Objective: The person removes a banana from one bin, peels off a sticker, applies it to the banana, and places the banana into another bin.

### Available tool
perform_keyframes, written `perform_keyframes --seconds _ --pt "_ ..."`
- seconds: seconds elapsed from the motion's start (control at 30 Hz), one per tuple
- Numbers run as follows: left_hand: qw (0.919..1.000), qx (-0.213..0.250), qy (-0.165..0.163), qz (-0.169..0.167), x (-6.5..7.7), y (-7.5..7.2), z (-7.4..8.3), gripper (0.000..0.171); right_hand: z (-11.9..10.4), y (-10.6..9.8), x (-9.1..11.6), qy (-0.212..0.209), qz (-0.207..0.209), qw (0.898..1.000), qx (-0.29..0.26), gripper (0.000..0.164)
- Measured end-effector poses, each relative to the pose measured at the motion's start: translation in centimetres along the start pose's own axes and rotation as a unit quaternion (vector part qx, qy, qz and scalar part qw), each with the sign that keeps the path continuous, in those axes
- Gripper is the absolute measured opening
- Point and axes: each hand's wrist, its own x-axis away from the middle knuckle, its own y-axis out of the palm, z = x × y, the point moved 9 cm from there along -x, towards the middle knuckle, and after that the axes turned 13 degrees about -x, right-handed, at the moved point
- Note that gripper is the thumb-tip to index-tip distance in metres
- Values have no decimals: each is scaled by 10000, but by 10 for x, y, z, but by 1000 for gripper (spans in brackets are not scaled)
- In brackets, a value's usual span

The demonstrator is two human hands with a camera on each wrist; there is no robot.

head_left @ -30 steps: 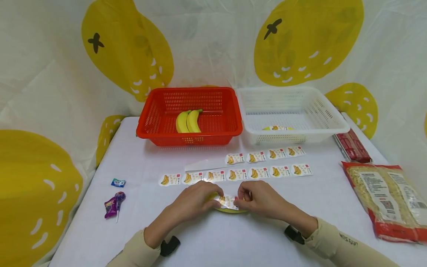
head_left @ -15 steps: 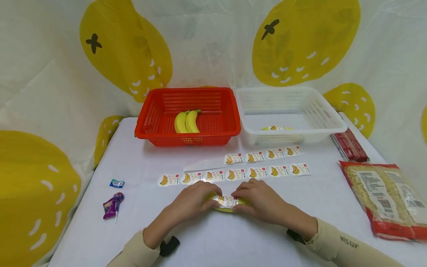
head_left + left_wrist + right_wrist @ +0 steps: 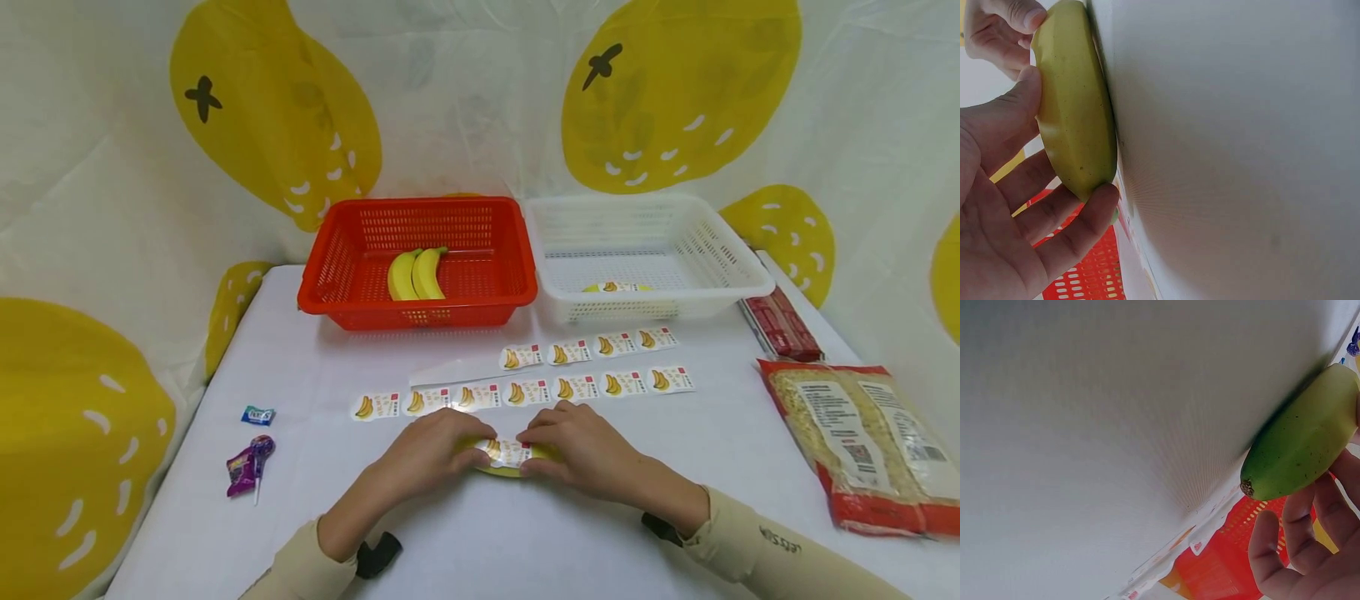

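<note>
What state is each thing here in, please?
Held banana: labelled, gripped by left hand and right hand
Red basket: holds two bananas, no labels showing
White basket: holds a labelled banana
Near label row: seven labels
Far label row: four labels, bare at left
Blue sweet: wrapped
Purple sweet: wrapped
Lollipop: looks wrapped
Grain bag: looks closed
Red package: lying flat

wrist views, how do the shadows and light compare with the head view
Left wrist: banana specks show clearly, thin dark shadow where it meets the white table; right wrist: wider, darker shadow beside the banana, table dim and greyish; head: table looks brighter, soft shadow below the red plastic basket.
</note>
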Motion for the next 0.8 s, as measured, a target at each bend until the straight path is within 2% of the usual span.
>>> perform_keyframes --seconds 0.17,0.27,0.37,0.47,0.57,0.7,0.8 --pt "9999 77 94 -18 -4 0 2 28 4 -2 2 2 -28 9999 -106 31" --pt "9998 149 119 -40 -5 -1 2 27 10 -9 1 74 19 9981 -613 24" --pt "9997 221 107 -94 -4 -2 1 26 26 -34 -1 335 387 9906 -1265 16" --pt "9993 313 74 -170 -3 -3 -2 25 55 -79 0 703 1104 9792 -1551 14" --pt "9988 429 41 -236 -4 -3 -6 25 96 -137 8 1236 1849 9645 -1422 20" --pt "9983 521 55 -273 -6 -1 -9 24 157 -213 33 2362 2453 9342 -1063 42" --pt "9982 538 98 -258 -6 0 -10 24 200 -259 59 3086 2672 9095 -785 57"
